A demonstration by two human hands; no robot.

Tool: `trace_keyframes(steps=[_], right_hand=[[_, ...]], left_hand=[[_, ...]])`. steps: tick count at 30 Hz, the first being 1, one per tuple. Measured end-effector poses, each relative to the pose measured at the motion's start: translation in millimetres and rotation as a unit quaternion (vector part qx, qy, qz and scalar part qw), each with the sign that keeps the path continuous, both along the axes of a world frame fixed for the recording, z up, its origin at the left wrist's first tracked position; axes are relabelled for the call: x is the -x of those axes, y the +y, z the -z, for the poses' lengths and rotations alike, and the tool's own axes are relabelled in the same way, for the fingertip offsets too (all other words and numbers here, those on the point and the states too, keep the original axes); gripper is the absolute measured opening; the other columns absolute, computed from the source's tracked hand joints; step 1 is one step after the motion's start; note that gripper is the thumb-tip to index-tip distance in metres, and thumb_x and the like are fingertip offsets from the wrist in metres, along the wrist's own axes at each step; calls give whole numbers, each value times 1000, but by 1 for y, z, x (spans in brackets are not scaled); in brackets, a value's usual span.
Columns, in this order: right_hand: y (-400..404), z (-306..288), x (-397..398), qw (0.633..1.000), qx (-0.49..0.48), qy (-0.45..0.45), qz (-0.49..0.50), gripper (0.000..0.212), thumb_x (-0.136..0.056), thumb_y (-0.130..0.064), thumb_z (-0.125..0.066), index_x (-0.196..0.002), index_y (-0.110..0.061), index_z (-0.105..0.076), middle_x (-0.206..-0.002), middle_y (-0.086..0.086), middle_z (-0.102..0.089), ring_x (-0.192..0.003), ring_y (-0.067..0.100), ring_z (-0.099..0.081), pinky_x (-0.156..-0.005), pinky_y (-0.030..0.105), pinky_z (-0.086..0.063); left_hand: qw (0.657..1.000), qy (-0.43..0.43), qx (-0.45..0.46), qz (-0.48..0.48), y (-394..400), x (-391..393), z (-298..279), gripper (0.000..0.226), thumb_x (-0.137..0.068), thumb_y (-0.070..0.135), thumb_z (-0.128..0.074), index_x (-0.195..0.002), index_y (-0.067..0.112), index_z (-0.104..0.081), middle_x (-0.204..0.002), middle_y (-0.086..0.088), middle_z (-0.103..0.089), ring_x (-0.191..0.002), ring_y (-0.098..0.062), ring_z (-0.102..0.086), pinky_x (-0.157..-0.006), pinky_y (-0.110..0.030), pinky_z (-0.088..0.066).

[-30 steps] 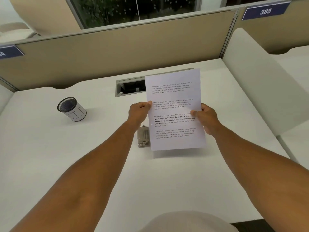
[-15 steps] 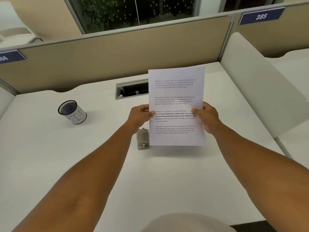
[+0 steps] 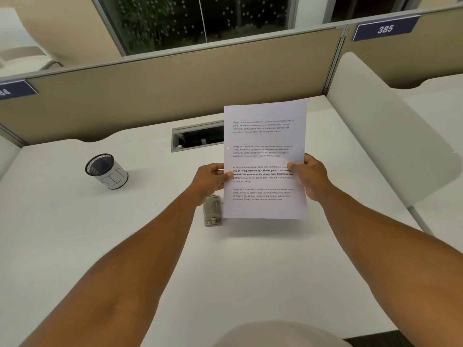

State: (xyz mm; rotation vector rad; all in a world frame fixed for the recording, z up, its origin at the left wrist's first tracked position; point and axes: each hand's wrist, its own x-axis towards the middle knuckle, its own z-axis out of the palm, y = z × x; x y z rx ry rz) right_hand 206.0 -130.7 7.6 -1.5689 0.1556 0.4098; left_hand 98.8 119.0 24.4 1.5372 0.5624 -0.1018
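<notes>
Both hands pinch printed sheet (image 3: 265,151) upright above table (image 3: 75,234): left hand (image 3: 210,179) on left edge, right hand (image 3: 312,177) on right edge, stapler (image 3: 212,213) just below left hand.

There were two hands, left hand (image 3: 209,177) and right hand (image 3: 313,177), one printed sheet (image 3: 265,141), one mesh cup (image 3: 107,171), one small grey device (image 3: 212,211), one cable slot (image 3: 198,136), two blue number signs (image 3: 384,28)

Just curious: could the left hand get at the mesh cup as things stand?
Probably, but not at once: the left hand pinches the paper. Only bare desk lies between it and the mesh cup, so the way looks free.
</notes>
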Motion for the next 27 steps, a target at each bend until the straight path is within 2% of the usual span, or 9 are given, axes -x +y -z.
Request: trace_keyframes(steps=[3, 6, 8, 10, 13, 16, 18, 22, 27], right_hand=[[-1, -1, 0, 1000, 3, 4, -3, 20, -85, -6, -65, -93, -25, -68, -97, -2, -72, -86, 21, -68, -78, 35, -57], [-4, 1, 0, 1000, 21, 7, -12, 20, -86, -7, -65, -96, -24, -67, -100, -1, -72, -86, 22, -68, -79, 36, -57], [-6, 2, 0, 999, 26, 11, -16, 20, -86, -7, -65, -95, -25, -67, -97, -2, -72, -83, 19, -68, -74, 33, -57], [-9, 2, -1, 999, 33, 17, -15, 21, -86, -6, -63, -95, -24, -66, -94, -4, -71, -80, 17, -68, -64, 28, -55], [-14, 5, -4, 998, 61, 25, -13, 23, -86, -4, -59, -99, -21, -66, -90, -4, -70, -77, 16, -66, -60, 25, -51], [-20, 7, -8, 995, 98, 31, -16, 26, -85, -2, -52, -92, -24, -65, -88, -7, -68, -75, 14, -65, -58, 25, -51], [-25, 10, -12, 993, 118, 29, -13, 27, -84, -1, -50, -88, -23, -64, -88, -6, -67, -77, 17, -64, -63, 26, -53], [-35, 19, -22, 989, 144, 31, 17, 25, -83, 1, -51, -95, -17, -64, -94, 1, -67, -86, 24, -63, -80, 37, -55], [-48, 27, -34, 985, 165, 31, 49, 24, -79, -1, -57, -97, -16, -64, -104, 6, -69, -95, 27, -66, -87, 39, -57]], left_hand=[[1000, -1, -22, -11, -3, -4, 2, 33, -93, 13, -68, -125, 4, -62, -108, -9, -74, -88, -12, -73, -69, -20, -58], [999, -6, -34, -36, -7, -9, 2, 29, -94, 14, -66, -122, 4, -65, -110, -10, -74, -84, -9, -72, -60, -14, -55], [998, -9, -36, -49, -10, -13, 4, 25, -94, 13, -67, -117, 5, -67, -111, -10, -74, -84, -10, -72, -59, -13, -55], [998, -6, -43, -54, -13, -17, 7, 21, -94, 14, -67, -113, 6, -69, -111, -11, -74, -88, -15, -73, -67, -19, -58], [997, 14, -57, -58, -19, -25, 14, 18, -95, 18, -66, -110, 9, -72, -108, -9, -75, -102, -25, -72, -92, -37, -57], [994, 38, -84, -58, -28, -34, 20, 10, -96, 19, -63, -94, 17, -73, -106, -13, -75, -106, -34, -69, -97, -46, -55], [993, 50, -92, -59, -34, -39, 24, 12, -96, 17, -62, -89, 18, -72, -106, -13, -75, -108, -35, -68, -96, -45, -55], [992, 67, -96, -53, -44, -50, 30, 15, -96, 17, -62, -85, 20, -72, -104, -11, -75, -104, -31, -70, -93, -41, -57], [991, 82, -97, -41, -57, -66, 36, 18, -95, 16, -62, -79, 18, -71, -99, -7, -76, -96, -29, -73, -93, -43, -58]])
